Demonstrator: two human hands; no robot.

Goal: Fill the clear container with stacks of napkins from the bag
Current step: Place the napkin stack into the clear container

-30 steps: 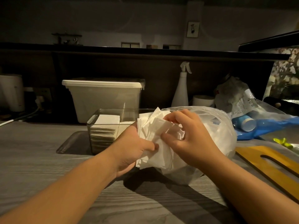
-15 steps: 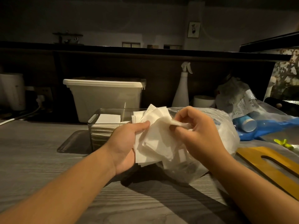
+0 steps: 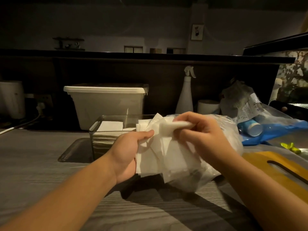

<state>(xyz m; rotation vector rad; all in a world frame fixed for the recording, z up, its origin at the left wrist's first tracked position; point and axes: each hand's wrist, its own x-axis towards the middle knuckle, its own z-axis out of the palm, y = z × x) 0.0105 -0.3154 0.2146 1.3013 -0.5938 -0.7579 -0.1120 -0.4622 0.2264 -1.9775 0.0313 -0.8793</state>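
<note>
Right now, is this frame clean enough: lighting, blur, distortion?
Head view: dim, warm light, back wall nearly black; the right hand and the napkins it pinches are motion-blurred; the left hand is sharper; dark shadow on the table under the bag; wide-angle stretch toward the edges.

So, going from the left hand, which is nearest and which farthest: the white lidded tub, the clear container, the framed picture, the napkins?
1. Napkins, held in the left hand.
2. Clear container, just behind it.
3. White lidded tub, farther back.
4. Framed picture, on the far wall.
</note>
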